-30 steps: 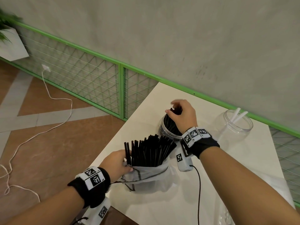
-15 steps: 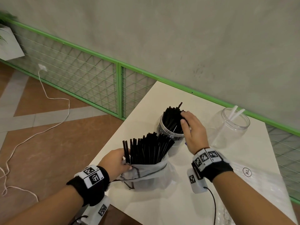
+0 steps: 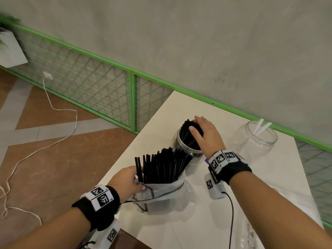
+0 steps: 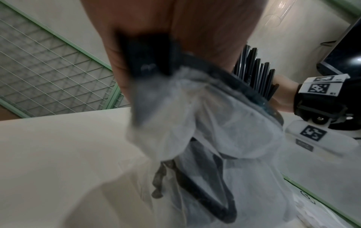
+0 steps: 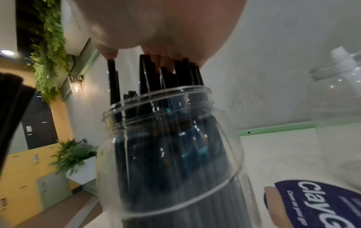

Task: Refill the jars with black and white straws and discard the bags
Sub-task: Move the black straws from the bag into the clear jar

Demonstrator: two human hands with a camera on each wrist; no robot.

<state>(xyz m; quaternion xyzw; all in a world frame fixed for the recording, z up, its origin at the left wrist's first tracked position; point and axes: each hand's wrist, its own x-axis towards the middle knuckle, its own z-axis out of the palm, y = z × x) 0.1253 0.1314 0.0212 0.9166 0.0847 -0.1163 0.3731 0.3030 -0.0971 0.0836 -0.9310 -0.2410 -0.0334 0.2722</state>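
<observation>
Left hand: the left hand (image 3: 125,180) sits at lower centre of the head view, fingers pinching the rolled-down rim of the translucent white plastic bag (image 3: 161,196).
Bag: it stands on the white table top (image 3: 161,114), mouth up; in the left wrist view its crumpled film (image 4: 205,123) fills the centre.
Bagged straws: the bundle of black straws in the bag (image 3: 161,166) stands nearly upright, long axes fanning up and to the right, tips towards the jar.
Right hand: the right hand (image 3: 206,135) lies flat, fingers straight, on the straw tips, holding nothing.
Black jar: the clear round plastic jar of black straws (image 3: 188,150) is at frame centre; its straws (image 5: 156,80) run vertically, ends above the rim.
White jar: the second clear jar (image 3: 258,139), right of centre, holds two white straws (image 3: 261,125) leaning up and right.
</observation>
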